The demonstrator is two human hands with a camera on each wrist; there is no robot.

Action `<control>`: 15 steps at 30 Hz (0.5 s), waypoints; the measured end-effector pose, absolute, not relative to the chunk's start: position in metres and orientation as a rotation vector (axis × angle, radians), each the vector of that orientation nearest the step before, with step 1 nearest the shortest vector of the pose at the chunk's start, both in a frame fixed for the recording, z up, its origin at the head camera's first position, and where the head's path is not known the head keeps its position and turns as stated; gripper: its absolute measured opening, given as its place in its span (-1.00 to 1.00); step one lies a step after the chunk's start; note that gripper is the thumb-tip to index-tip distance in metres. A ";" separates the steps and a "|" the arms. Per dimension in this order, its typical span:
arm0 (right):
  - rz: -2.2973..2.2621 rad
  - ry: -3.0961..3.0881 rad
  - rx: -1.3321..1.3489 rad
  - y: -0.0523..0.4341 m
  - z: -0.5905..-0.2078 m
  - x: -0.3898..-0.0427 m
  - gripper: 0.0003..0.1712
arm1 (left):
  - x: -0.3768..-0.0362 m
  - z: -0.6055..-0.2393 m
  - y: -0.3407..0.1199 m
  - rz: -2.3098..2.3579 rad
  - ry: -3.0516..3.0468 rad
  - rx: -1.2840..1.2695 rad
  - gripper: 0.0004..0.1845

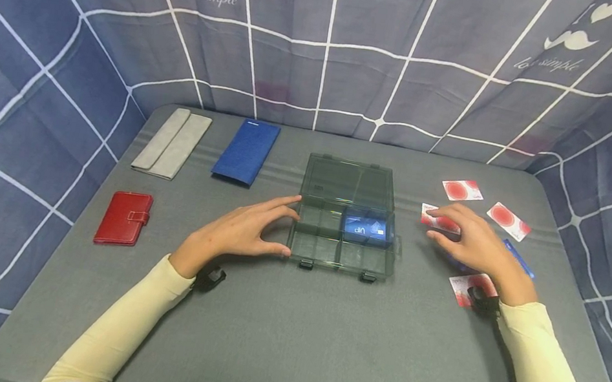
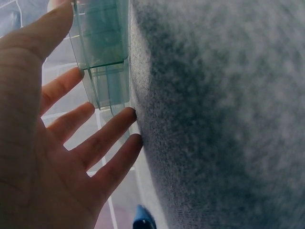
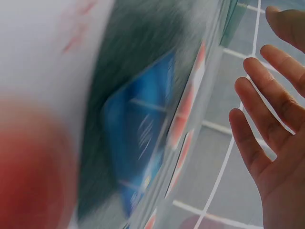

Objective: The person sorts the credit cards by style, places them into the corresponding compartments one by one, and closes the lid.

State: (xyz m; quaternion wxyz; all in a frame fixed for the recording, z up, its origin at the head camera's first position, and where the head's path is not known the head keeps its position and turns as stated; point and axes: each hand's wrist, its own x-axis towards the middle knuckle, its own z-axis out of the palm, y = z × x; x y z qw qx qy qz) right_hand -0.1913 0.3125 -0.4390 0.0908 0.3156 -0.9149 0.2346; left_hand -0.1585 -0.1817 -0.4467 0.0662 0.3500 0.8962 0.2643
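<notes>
A clear, smoke-green compartment box [image 1: 315, 249] lies with its lid [image 1: 350, 181] folded back. One rear compartment holds a blue VIP card [image 1: 365, 227]. My left hand [image 1: 244, 228] rests at the box's left side, thumb and fingertips touching its edge with the fingers spread. Over the cards on the right hovers my right hand [image 1: 472, 240], its fingers loosely extended and nothing in them. Beneath and around it lie red-and-white cards [image 1: 461, 190], [image 1: 509, 221] and a blue card [image 3: 138, 133], partly hidden by the hand in the head view.
At the left are a grey folding wallet [image 1: 172, 143], a blue booklet cover [image 1: 247, 151] and a red snap wallet [image 1: 123, 218]. A dark blue checked curtain [image 1: 365, 23] encloses the grey table [image 1: 308, 341] at the back and sides.
</notes>
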 end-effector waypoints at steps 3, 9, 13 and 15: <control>0.687 -2.736 0.918 0.325 -0.440 -0.188 -0.43 | -0.158 -0.446 -0.182 0.802 2.703 1.059 -0.28; 0.649 -2.753 0.916 0.343 -0.443 -0.189 -0.43 | -0.157 -0.446 -0.183 0.805 2.706 1.048 -0.27; 0.614 -2.767 0.927 0.351 -0.446 -0.195 -0.44 | -0.157 -0.446 -0.183 0.795 2.706 1.034 -0.27; 0.596 -2.785 0.918 0.353 -0.446 -0.197 -0.44 | -0.157 -0.446 -0.182 0.791 2.706 1.034 -0.28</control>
